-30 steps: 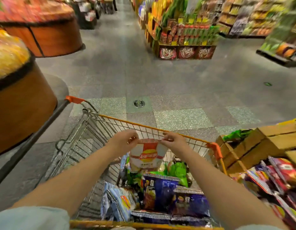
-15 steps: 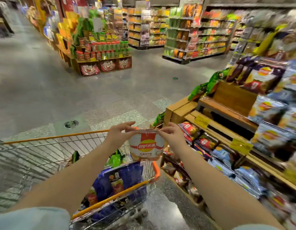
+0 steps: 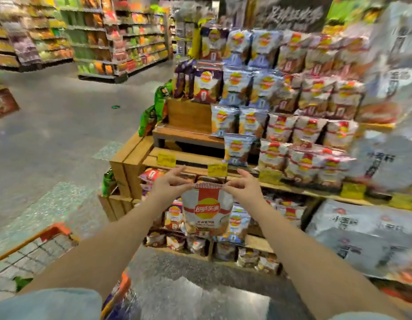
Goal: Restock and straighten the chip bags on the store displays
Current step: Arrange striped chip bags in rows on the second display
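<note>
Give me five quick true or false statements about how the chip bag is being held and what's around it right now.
1. Both hands pinch the top seam of the red and white chip bag. True: left hand, right hand.
2. The bag hangs upside down. False: its logo reads upright.
3. The bag rests on a shelf. False: it hangs in the air in front of the tiered wooden chip display.
4. The orange-handled wire shopping cart is at lower left. True.
5. Yellow price tags sit on a shelf edge above the hands. True.
</note>
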A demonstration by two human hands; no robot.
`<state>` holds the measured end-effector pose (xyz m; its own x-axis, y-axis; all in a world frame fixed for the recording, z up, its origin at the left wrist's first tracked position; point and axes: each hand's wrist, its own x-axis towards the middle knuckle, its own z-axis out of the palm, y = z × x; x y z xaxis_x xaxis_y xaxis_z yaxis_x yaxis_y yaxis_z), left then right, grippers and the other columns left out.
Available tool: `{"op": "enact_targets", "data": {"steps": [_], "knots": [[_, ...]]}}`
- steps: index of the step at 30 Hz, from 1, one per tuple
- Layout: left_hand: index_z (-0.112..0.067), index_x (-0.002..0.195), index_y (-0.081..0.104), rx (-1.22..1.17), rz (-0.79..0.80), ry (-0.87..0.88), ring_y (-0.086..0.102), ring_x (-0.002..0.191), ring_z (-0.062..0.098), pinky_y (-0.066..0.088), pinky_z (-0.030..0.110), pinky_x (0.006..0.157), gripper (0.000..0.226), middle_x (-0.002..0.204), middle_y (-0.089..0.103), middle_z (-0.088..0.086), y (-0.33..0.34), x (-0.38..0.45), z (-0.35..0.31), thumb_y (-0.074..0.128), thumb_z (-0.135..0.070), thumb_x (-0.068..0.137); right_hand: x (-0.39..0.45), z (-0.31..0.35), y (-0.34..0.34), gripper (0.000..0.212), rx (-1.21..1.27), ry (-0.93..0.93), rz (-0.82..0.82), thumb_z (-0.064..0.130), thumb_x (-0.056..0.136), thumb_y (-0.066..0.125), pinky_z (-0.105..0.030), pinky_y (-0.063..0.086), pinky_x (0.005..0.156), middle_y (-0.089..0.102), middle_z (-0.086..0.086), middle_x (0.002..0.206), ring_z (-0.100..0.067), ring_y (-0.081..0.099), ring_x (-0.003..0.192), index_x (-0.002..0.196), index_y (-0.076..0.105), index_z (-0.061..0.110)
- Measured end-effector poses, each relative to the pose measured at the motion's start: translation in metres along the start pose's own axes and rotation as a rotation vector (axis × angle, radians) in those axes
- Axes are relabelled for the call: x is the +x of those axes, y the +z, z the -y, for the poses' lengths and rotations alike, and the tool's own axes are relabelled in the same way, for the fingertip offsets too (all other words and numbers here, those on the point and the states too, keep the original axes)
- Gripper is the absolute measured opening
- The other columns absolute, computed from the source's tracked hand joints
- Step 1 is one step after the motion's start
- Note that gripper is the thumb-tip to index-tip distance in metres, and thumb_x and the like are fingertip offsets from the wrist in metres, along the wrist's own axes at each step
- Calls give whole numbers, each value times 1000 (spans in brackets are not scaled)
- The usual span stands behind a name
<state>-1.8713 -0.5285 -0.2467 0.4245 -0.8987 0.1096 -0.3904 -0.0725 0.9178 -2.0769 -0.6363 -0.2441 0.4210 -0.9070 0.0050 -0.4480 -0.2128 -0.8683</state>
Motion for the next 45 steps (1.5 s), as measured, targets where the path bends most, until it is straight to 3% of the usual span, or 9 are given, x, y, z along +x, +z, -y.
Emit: {"op": "enact_targets", "data": {"steps": [5, 8, 15, 20, 26, 31, 38, 42, 45], "knots": [[-19, 86, 77, 94, 168, 71, 24, 143, 18, 23, 42, 116, 7, 147, 41, -1, 57, 58, -15, 74, -23, 81, 10, -23, -50, 3, 14, 145, -199, 29, 78, 77, -49, 25, 113, 53, 5, 129, -18, 21, 141, 76, 77, 26], [-28, 81, 75, 88, 255, 98, 23, 143, 17, 18, 41, 117, 3, 147, 43, -4, 86, 83, -30, 76, -26, 79, 15, -34, -75, 15, -30, 181, -269, 31, 77, 78, -53, 27, 111, 35, 4, 148, -21, 20, 141, 64, 71, 35], [-41, 76, 71, 161, 354, 163, 22, 143, 14, 17, 55, 114, 9, 144, 44, -12, 147, 134, -46, 76, -34, 78, 45, -74, -112, 17, -39, 259, -384, 31, 76, 78, -52, 32, 109, 39, 5, 146, -23, 28, 138, 67, 67, 39], [-46, 68, 69, 112, 351, 110, 29, 139, 15, 23, 52, 113, 19, 140, 49, -11, 190, 176, -50, 77, -31, 78, 95, -106, -145, 13, -95, 251, -344, 36, 76, 77, -51, 33, 108, 45, 4, 140, -24, 30, 135, 67, 69, 40], [-14, 91, 77, 75, 345, 9, 34, 136, 19, 41, 45, 105, 12, 143, 45, -2, 229, 226, -66, 73, -21, 82, 159, -120, -181, 20, -87, 265, -261, 36, 77, 76, -52, 31, 109, 45, 4, 140, -25, 31, 134, 64, 66, 45], [-15, 84, 75, 18, 275, -79, 36, 134, 17, 40, 40, 105, 5, 141, 47, -3, 248, 266, -73, 74, -19, 81, 208, -123, -198, 7, -23, 232, -193, 25, 85, 70, -41, 35, 106, 41, 0, 142, -23, 36, 132, 89, 74, 19], [-13, 91, 76, -64, 240, -179, 41, 132, 21, 39, 41, 107, 12, 142, 48, 1, 262, 342, -60, 74, -20, 81, 283, -121, -198, 8, 18, 255, -187, 21, 87, 68, -42, 42, 101, 49, -3, 138, -22, 41, 128, 89, 73, 16], [-14, 90, 76, -104, 313, -248, 37, 136, 24, 41, 43, 105, 11, 147, 42, 1, 273, 378, -48, 75, -20, 81, 316, -132, -196, 6, 38, 269, -232, 16, 85, 69, -45, 51, 90, 59, 3, 97, -16, 53, 95, 86, 74, 13], [-21, 81, 74, -104, 342, -270, 35, 137, 23, 41, 43, 105, 2, 149, 39, 0, 281, 406, -43, 75, -20, 81, 340, -139, -196, 5, 37, 297, -257, 16, 83, 72, -48, 51, 89, 60, 2, 91, -18, 56, 94, 79, 75, 16]]}}
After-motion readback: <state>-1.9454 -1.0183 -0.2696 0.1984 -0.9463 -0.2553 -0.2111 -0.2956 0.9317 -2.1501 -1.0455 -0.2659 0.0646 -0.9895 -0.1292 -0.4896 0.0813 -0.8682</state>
